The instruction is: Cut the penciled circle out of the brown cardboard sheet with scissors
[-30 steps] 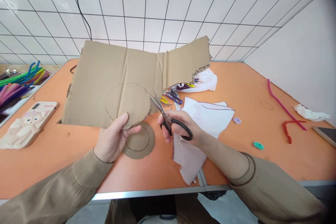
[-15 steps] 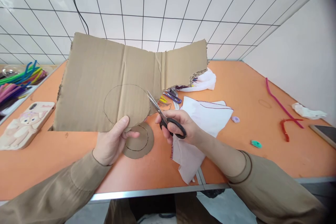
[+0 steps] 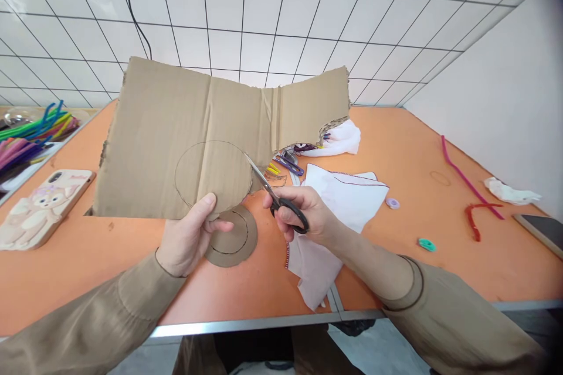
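Observation:
My left hand [image 3: 189,240] grips the lower edge of a large brown cardboard sheet [image 3: 153,123], thumb in front and the other fingers mostly hidden behind. A circle is drawn on the sheet, and its lower right side is cut along the line. Black-handled scissors [image 3: 281,202] are in my right hand [image 3: 303,211], fingers in the loops. Their blades look nearly closed and lie at the right side of the drawn circle. Below the sheet, a round cardboard disc [image 3: 237,255] with an inner circle marked on it rests on the table, partly covered by my left hand and the sheet.
White cloth [image 3: 347,193] with dark red stitched edges lies right of the scissors. Behind it are purple-handled scissors [image 3: 288,164]. A phone case [image 3: 46,208] and pipe cleaners [image 3: 30,135] are at left; a teal bobbin-like piece [image 3: 426,244] and red strip [image 3: 475,220] at right.
The scissor blades have closed together a little at the circle's right side. The cardboard and my left hand stay almost in place; the view has shifted slightly.

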`<state>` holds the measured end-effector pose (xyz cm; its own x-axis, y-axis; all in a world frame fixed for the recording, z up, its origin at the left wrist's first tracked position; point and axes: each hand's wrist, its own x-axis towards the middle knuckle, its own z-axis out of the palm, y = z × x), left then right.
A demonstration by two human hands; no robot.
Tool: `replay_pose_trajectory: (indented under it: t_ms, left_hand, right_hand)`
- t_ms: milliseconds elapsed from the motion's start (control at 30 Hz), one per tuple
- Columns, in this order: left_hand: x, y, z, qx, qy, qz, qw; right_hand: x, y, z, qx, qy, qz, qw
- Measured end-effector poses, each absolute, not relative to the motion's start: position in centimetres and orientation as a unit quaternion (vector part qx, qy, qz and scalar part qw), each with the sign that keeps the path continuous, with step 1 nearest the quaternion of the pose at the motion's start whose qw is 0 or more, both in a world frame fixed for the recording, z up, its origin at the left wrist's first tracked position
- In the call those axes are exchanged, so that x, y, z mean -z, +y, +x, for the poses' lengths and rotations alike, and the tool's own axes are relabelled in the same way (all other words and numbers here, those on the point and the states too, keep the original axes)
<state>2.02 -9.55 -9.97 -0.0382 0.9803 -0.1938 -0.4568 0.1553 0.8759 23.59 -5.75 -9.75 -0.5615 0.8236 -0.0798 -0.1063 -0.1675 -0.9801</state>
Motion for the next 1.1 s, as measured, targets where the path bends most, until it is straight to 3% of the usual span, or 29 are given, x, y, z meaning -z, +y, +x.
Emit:
replay_pose_trajectory:
  t_ms: [300,1100]
  left_hand:
    - [9.5,-9.3,2.3,-0.569,0.444,0.285,0.631]
    - [9.4,-9.7,2.1,-0.604,0.455,0.322,0.570]
  right_hand:
    - [9.7,-5.3,24.2,-0.691,-0.597,-0.253,0.318]
    - [9.2,-5.3,24.4,-0.702,-0.564,-0.313,0.302]
